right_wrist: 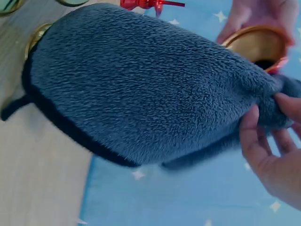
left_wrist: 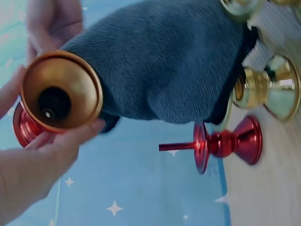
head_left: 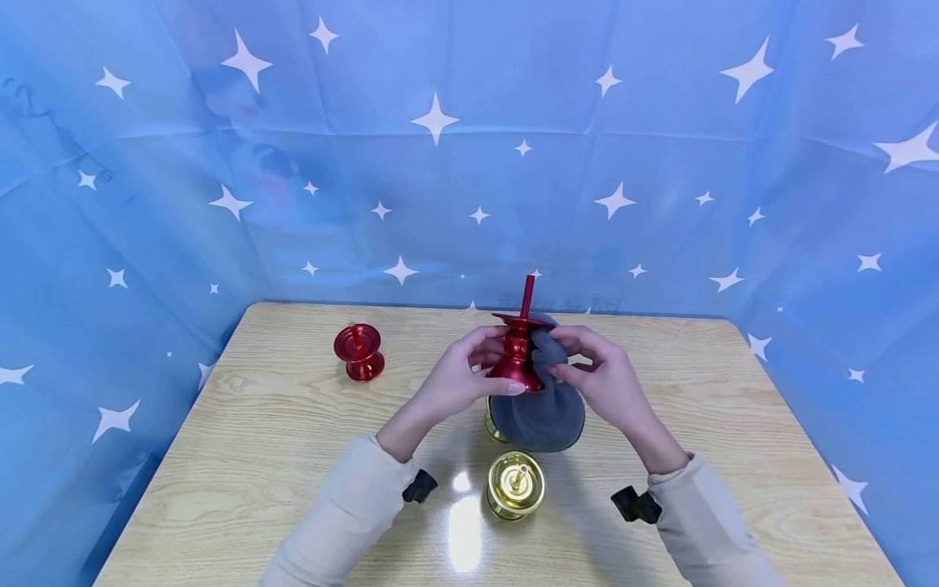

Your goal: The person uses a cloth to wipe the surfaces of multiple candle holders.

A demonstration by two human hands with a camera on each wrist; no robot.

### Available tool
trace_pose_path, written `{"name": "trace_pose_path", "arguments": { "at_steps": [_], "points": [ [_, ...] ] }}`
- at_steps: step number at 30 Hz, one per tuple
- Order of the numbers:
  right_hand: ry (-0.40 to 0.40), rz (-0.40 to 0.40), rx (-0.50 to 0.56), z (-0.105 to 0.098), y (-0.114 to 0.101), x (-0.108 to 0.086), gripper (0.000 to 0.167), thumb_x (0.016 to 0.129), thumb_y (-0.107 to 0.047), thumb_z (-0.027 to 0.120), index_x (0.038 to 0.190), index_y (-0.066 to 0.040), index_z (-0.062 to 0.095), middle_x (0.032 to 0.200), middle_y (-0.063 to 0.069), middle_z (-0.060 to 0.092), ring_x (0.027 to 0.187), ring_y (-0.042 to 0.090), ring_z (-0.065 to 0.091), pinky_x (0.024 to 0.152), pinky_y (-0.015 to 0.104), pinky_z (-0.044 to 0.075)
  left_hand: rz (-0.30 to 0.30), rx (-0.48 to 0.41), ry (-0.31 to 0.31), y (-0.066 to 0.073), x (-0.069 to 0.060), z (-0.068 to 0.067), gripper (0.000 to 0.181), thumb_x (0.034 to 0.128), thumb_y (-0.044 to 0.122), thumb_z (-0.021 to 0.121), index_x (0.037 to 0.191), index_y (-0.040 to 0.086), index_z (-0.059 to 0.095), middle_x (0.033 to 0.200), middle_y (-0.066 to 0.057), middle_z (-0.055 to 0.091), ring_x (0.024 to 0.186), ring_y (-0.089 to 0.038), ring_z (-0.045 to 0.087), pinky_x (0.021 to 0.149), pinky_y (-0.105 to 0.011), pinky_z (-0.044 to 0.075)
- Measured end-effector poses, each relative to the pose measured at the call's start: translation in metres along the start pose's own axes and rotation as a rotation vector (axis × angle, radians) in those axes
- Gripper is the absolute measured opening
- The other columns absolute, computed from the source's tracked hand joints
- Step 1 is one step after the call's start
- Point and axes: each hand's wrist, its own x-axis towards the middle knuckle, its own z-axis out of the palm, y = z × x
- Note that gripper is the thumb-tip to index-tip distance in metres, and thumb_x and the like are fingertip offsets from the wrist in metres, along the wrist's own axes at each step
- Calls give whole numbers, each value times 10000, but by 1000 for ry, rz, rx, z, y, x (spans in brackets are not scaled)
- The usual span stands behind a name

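Observation:
In the head view my left hand (head_left: pixel 456 377) grips a red metal candlestick (head_left: pixel 517 346) by its foot and side, above the table; its spike points up. The left wrist view looks into its hollow, gold-coloured base (left_wrist: pixel 80 89). A dark grey plush cloth (head_left: pixel 539 420) is pinched between the thumb and fingers of my right hand (head_left: pixel 605 379). The bunched part of the cloth lies against the candlestick's right side, and the rest hangs down. In the right wrist view the cloth (right_wrist: pixel 136 89) spreads out from the right fingers and partly covers the candlestick's base.
A second red candlestick (head_left: pixel 359 352) stands at the table's back left. One gold candlestick (head_left: pixel 516 487) stands near the front middle; another gold one (head_left: pixel 495 428) is mostly hidden behind the cloth. A blue star-patterned curtain (head_left: pixel 469 163) surrounds the wooden table (head_left: pixel 257 456).

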Motion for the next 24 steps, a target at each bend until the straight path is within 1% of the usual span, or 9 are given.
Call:
{"name": "trace_pose_path", "arguments": {
  "at_steps": [2,5,8,10,13,15,17,21,24],
  "points": [
    [-5,18,62,-1,5,0,371,746,167,626,1097,57,583,869,170,613,778,126,592,634,272,540,-3,-90,-38,0,-1,-1,607,743,-47,708,1288,-6,442,1107,-165,546,984,-227,552,851,-332,480],
    [-6,44,106,-2,10,1,369,744,168,625,1097,75,572,869,148,626,775,177,608,627,296,543,-7,-145,-75,1,-1,-2,615,752,-80,682,1305,-19,419,1132,-183,535,1007,-230,549,866,-320,474],
    [12,67,103,-2,9,0,357,749,164,618,1094,82,571,861,103,628,773,193,606,620,299,543,-10,-111,-79,3,1,-2,626,751,-79,683,1312,-15,413,1140,-187,532,1025,-241,540,885,-315,462],
    [31,68,89,-2,5,0,350,749,162,616,1087,80,577,851,97,621,768,188,600,617,291,542,-9,-37,-61,4,2,-2,634,746,-58,702,1311,0,422,1136,-174,542,1028,-243,537,884,-310,462],
    [44,35,43,0,-3,-1,346,743,165,620,1074,66,594,840,125,605,761,201,595,625,277,543,-3,83,-36,6,4,-3,653,739,-11,733,1315,15,427,1140,-151,557,1045,-243,530,872,-306,469],
    [42,10,13,1,-8,-1,348,741,161,626,1071,52,603,842,143,602,760,215,601,634,266,541,-8,128,-29,7,5,-4,662,738,3,740,1318,16,421,1156,-148,559,1068,-243,523,866,-310,472],
    [38,-1,-15,1,-10,-1,351,742,160,631,1070,37,610,848,148,600,766,216,604,643,255,539,-15,127,-43,8,6,-5,656,748,-6,728,1320,5,407,1185,-162,547,1103,-250,509,881,-322,464],
    [42,10,-42,2,-11,-1,351,746,156,637,1068,16,621,846,134,599,770,167,590,660,232,531,-61,67,-84,9,6,-6,644,770,-10,706,1324,5,377,1236,-170,519,1152,-240,484,929,-346,431],
    [43,8,-60,2,-11,-2,354,747,158,635,1065,4,629,853,119,601,791,124,573,680,226,526,-82,53,-89,7,6,-5,654,771,17,715,1325,19,367,1232,-148,525,1142,-222,489,935,-350,426]
  ]
}}
